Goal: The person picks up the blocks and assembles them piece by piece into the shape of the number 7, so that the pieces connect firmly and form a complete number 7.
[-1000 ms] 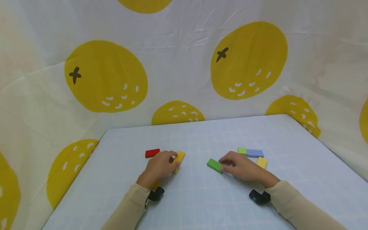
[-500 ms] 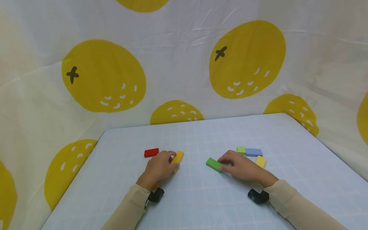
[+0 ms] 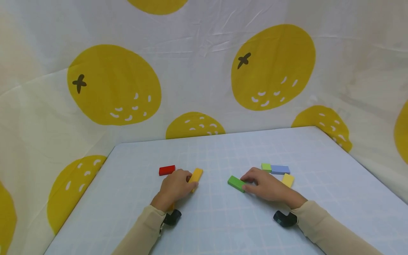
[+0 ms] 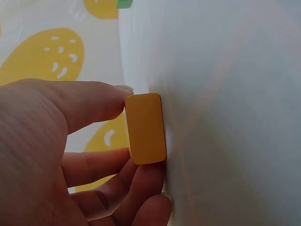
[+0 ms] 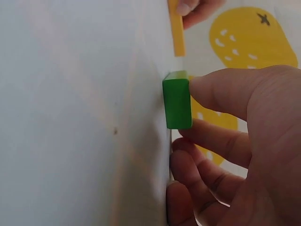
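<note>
In the head view my left hand (image 3: 176, 186) pinches an orange-yellow block (image 3: 197, 175) that lies aslant on the table. The left wrist view shows the orange block's end (image 4: 146, 129) between thumb and curled fingers, close against the tabletop. Further right, my right hand (image 3: 266, 184) grips the near end of a green block (image 3: 236, 183), whose other end points toward the left and away. From the right wrist, the green block's end face (image 5: 178, 103) sits between thumb and forefinger, low at the table. A gap of tabletop separates the two held blocks.
A red block (image 3: 167, 170) lies just beyond my left hand. Partly under the left wrist shows another orange piece (image 3: 172, 206). Past my right hand are a light green block (image 3: 266, 167), a blue block (image 3: 280, 170) and a pale yellow block (image 3: 288, 180).
Both hands keep their hold on the blocks and stay in nearly the same place on the table. The whole head view has shifted slightly.
</note>
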A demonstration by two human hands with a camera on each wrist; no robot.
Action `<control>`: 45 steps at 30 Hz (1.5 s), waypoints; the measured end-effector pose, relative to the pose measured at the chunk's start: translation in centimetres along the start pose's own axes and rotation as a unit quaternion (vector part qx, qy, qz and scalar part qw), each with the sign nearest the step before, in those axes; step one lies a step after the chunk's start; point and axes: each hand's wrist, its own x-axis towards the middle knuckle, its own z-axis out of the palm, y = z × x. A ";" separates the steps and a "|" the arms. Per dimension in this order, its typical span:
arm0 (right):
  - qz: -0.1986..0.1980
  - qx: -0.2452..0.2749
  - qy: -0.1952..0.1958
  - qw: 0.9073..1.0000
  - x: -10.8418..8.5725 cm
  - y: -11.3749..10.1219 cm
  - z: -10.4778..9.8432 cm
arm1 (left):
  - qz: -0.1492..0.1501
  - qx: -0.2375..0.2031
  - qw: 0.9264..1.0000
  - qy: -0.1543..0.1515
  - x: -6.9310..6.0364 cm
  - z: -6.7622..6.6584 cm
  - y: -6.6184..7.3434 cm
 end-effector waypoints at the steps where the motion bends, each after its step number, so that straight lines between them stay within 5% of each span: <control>1: 0.005 -0.002 -0.001 1.000 0.0 0.0 0.0 | -0.001 -0.001 1.000 0.001 0.0 0.0 0.0; 45: -0.010 -0.011 0.008 1.000 -0.1 -0.5 -0.1 | -0.015 0.024 1.000 0.012 -0.3 0.5 0.6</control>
